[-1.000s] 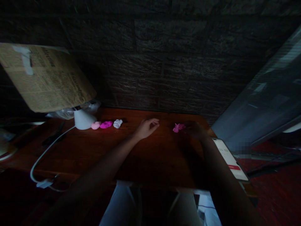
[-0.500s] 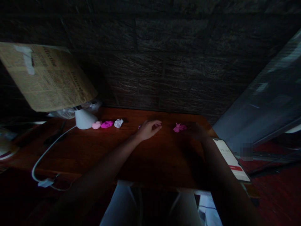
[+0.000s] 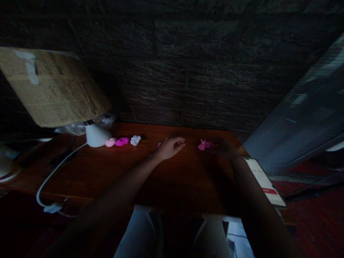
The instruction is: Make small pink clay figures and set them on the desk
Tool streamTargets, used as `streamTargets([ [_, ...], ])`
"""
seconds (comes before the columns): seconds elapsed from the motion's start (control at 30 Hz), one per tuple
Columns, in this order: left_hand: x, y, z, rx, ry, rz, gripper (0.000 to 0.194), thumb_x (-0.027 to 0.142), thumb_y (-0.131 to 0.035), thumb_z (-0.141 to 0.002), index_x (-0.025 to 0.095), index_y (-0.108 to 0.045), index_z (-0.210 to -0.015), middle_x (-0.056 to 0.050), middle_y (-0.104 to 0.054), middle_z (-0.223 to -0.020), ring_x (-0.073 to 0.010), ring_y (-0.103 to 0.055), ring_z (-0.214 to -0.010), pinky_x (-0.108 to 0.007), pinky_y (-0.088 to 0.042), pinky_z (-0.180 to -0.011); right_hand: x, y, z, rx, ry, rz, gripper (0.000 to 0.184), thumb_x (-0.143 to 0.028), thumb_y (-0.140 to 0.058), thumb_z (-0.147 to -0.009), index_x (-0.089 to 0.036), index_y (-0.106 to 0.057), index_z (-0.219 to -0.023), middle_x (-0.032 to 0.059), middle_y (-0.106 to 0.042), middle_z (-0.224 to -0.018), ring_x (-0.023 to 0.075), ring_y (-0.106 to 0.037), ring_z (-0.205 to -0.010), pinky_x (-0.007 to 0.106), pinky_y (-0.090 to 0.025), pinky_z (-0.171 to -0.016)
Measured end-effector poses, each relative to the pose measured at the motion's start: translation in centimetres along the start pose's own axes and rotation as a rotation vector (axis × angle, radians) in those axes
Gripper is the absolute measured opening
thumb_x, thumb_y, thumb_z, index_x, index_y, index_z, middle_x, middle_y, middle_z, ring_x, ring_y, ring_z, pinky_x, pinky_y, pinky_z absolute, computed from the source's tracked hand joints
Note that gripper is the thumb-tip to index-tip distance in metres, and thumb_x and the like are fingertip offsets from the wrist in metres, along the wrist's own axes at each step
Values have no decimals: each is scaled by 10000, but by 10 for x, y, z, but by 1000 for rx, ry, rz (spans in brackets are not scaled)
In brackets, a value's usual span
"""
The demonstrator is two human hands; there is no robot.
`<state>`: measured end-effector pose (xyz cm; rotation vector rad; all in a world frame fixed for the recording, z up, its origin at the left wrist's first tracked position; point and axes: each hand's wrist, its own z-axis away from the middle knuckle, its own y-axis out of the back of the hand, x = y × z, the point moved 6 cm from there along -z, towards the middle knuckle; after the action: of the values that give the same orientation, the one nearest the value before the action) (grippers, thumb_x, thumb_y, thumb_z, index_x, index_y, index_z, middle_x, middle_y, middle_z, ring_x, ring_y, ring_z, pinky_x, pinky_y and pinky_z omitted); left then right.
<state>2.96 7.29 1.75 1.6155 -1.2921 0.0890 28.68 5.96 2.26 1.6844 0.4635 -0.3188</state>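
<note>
My left hand (image 3: 172, 147) rests on the wooden table (image 3: 182, 182), fingers loosely curved with a gap to the thumb, holding nothing visible. Just behind its wrist, a small pinkish piece (image 3: 159, 144) is mostly hidden. To the right, a small pink modelling-clay figure (image 3: 204, 144) with thin points on top is pinched at its right end by my right hand (image 3: 222, 147). Deep shade hides most of those fingers. Farther left sit three clay lumps in a row: pale pink (image 3: 110, 142), bright magenta (image 3: 122, 141) and white (image 3: 135, 140).
A lamp with a white base (image 3: 96, 136) and a newsprint shade (image 3: 59, 89) stands at the left. Its white cable (image 3: 43, 182) hangs over the table's front edge. A lit phone (image 3: 264, 182) lies at the right edge. Behind is a dark brick-patterned wall (image 3: 172, 71).
The pink figure has turned slightly in my right hand, its thin points now more upright. My left hand has stayed where it was.
</note>
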Motion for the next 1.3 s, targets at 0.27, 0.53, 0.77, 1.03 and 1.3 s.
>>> streamTargets([
  [0.27, -4, 32, -1, -123, 136, -362, 310, 364, -640, -930, 194, -695, -1184, -119, -737, -1242, -278, -695, -1136, -433, -545, -997, 0, 0, 3, -76, -107, -52, 335, -281, -822, -737, -179, -770, -1052, 114, -807, -1041, 275, -765, -952, 291, -566, -760],
  [0.53, -18, 54, 4, -253, 323, -527, 446, 524, -644, -902, 199, -691, -1203, -132, -757, -1170, -309, -695, -1089, -385, -543, -886, -1, -2, 3, -103, -132, -94, 153, -240, -727, -813, -158, -800, -920, 87, -803, -801, 232, -754, -738, 254, -530, -621],
  [0.77, -30, 50, 6, -241, 295, -510, 354, 485, -640, -902, 201, -718, -1099, -125, -773, -1111, -273, -715, -1010, -334, -535, -799, 0, 1, 1, 1, -117, -112, 237, -202, -724, -804, -166, -801, -1025, 97, -819, -966, 248, -775, -895, 287, -563, -755],
  [1.03, -27, 47, 6, -221, 293, -473, 321, 447, -637, -896, 198, -724, -1080, -122, -764, -1020, -284, -704, -1005, -368, -532, -859, 0, -4, -2, 31, -74, -137, 242, -179, -725, -801, -186, -788, -1035, 94, -815, -1058, 247, -772, -973, 289, -572, -817],
  [1.3, -26, 46, 7, -235, 279, -491, 333, 442, -622, -902, 183, -717, -1087, -131, -751, -991, -296, -700, -995, -387, -539, -848, 2, -10, -5, 3, -25, -139, 210, -166, -748, -775, -190, -784, -981, 96, -820, -1012, 261, -780, -930, 312, -587, -805],
])
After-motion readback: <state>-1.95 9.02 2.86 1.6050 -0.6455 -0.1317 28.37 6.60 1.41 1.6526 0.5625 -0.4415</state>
